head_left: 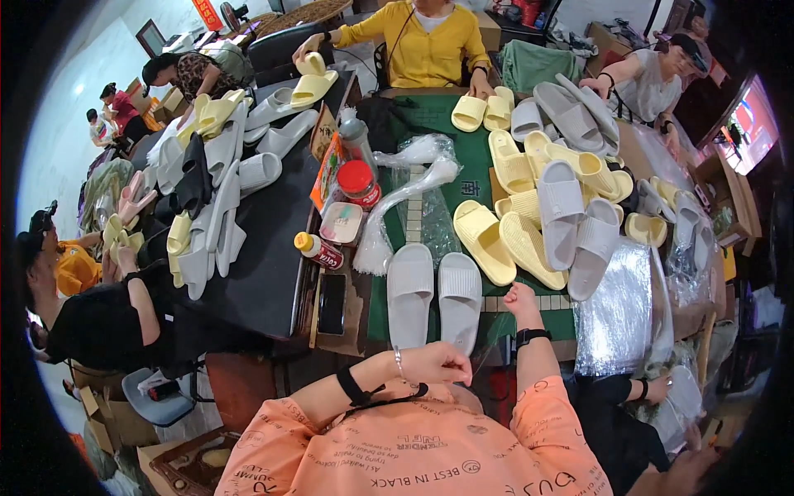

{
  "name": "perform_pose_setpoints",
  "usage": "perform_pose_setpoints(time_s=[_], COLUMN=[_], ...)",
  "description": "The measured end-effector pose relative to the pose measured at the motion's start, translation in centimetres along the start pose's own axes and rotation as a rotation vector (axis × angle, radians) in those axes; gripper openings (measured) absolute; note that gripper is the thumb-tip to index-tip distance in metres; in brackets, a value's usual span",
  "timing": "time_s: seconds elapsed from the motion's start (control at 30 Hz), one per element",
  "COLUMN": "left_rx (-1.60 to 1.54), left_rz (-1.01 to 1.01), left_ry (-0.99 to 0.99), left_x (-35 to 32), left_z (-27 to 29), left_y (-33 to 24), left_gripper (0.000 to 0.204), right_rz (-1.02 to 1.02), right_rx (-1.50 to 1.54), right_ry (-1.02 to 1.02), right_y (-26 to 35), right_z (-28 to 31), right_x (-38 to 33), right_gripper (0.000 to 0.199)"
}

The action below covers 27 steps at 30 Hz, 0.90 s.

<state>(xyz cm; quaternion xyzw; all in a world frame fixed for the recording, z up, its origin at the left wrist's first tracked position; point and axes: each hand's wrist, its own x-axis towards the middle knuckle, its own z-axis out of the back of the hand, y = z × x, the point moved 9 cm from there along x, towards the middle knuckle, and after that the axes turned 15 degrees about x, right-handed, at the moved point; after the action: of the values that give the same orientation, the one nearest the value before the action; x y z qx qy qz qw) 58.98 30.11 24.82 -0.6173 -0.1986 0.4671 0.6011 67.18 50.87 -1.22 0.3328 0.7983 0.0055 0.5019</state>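
Note:
My left hand [440,364] is in front of my chest, its fingers curled in a pinch. Farther right, at the near edge of the green table, my right hand [521,301] is closed like a fist. Something thin and clear seems to stretch between the hands; what each grips is too small to tell. Just beyond my left hand lies a grey slide slipper [409,296], with a matching grey slipper [460,299] beside it. A yellow slipper [485,241] and a ribbed yellow slipper [531,248] lie beyond my right hand.
Grey slippers [562,213] and yellow ones pile up on the right, by clear plastic bags [614,307]. White plastic strands [413,194], a red-lidded jar [358,183], a bottle [318,250] and a phone [332,302] stand or lie left. Co-workers sit around.

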Motion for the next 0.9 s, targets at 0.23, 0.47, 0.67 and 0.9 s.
perform_pose_setpoints(time_s=[0.23,0.47,0.67,0.9], left_rx=[0.065,0.595,0.536,0.503], left_rz=[0.117,0.138,0.178,0.199], left_ry=[-0.025,-0.27,-0.493,-0.561], left_x=[-2.7,-4.0,-4.3,-4.0], left_z=[2.8,6.8,9.6,12.5], left_y=[2.0,6.8,7.8,10.7], left_gripper=[0.014,0.014,0.012,0.013], right_rz=[0.182,0.211,0.02,0.084], right_rx=[-0.143,-1.012,-0.962,-0.86], right_ry=[0.026,0.525,0.738,0.55], right_y=[2.2,-7.1,-15.8,-14.7], right_z=[-0.2,-7.1,-11.3,-9.0], right_x=[-2.6,-12.7,-20.4,-17.9], right_gripper=[0.012,0.014,0.015,0.015])
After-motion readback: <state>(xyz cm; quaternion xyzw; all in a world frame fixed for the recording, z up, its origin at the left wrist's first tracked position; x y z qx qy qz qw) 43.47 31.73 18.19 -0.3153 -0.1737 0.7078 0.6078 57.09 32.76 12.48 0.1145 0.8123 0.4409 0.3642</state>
